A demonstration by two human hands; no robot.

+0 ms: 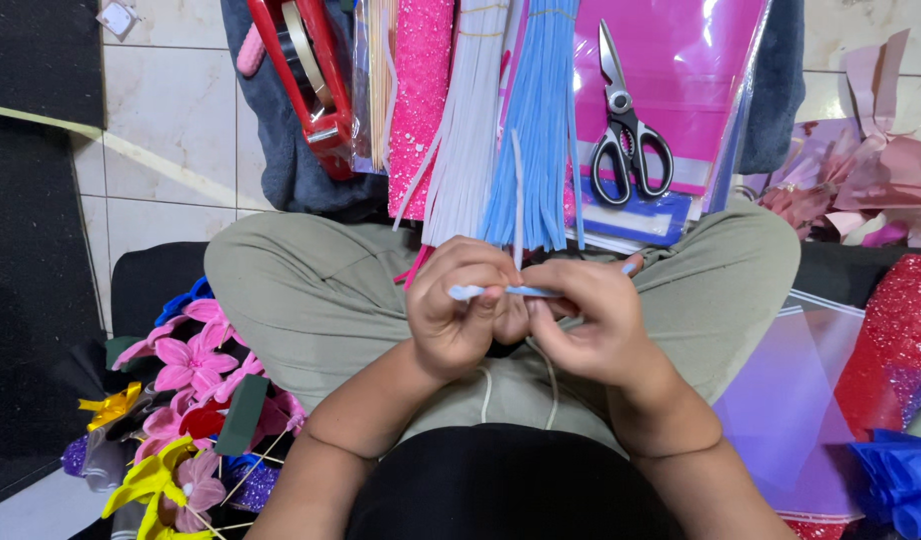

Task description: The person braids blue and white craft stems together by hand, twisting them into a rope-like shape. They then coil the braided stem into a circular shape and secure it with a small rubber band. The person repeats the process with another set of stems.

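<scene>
Both hands, left hand (461, 305) and right hand (591, 320), fingers pinching one blue strip (526, 291); one scissors (626, 130) beyond.

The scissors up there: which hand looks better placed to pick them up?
Probably the right hand: the scissors lie up on its side, on the pink sheet. The left hand would have to cross over. Both hands currently pinch a blue pipe cleaner.
</scene>
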